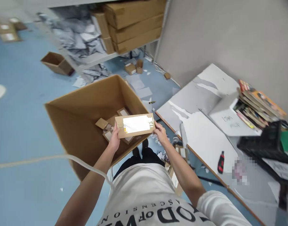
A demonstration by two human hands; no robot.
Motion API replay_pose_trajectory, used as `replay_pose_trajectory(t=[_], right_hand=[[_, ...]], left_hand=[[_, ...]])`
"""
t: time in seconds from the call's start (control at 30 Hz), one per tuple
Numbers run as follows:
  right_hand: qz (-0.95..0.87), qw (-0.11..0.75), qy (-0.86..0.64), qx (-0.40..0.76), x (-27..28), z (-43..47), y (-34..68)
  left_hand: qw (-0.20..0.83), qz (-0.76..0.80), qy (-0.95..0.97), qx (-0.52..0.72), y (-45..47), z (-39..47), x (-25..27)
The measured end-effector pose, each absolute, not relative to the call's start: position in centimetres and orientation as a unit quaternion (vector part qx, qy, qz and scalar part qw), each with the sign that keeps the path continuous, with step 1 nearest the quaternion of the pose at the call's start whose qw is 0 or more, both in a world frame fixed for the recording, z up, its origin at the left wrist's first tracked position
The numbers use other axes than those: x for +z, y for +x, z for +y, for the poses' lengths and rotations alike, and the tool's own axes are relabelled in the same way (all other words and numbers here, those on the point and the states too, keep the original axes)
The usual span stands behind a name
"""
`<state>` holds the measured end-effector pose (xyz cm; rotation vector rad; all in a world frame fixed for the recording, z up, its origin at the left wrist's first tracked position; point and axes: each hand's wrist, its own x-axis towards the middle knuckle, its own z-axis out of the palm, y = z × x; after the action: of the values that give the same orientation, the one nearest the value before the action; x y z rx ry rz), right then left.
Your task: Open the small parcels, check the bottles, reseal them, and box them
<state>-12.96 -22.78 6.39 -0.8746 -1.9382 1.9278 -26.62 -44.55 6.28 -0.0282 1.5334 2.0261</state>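
Observation:
Between my two hands is a small, long cardboard box (120,131) with a white label (136,124) on its upper face. My left hand (115,138) grips its left end, fingers closed on the edge. At the right end my right hand (160,132) pinches the corner. The held box is over the near right side of a large open carton (87,97). Several smaller cardboard boxes (102,123) lie inside that carton, partly hidden behind the held one.
On the right, a worktable (205,125) carries a red and black cutter (221,162), a white bin (225,116) stuffed with flat cardboard, and a black tray (263,142). A shelf (99,58) holds long cartons (134,28) and grey bags. A pale cable (82,161) crosses my left arm.

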Motion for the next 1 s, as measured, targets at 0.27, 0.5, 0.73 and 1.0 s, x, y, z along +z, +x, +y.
replay_pose_trajectory(t=[0.27,0.5,0.73,1.0], right_hand=[[-0.586,0.283,-0.447,0.613,7.3,-18.3,-2.0],[-0.504,0.389,-0.542,0.548,6.3,-15.5,8.1],[-0.456,0.430,-0.602,0.493,3.7,-11.1,16.1],[-0.449,0.398,-0.642,0.478,1.4,-4.9,21.7]], left_hand=[[0.439,0.559,0.130,0.692,-23.8,-31.3,6.9],[0.553,0.541,0.215,0.595,-17.0,-20.2,7.2],[0.585,0.537,0.291,0.534,-9.1,-11.1,5.7],[0.589,0.575,0.288,0.491,-3.0,-3.3,2.7]])
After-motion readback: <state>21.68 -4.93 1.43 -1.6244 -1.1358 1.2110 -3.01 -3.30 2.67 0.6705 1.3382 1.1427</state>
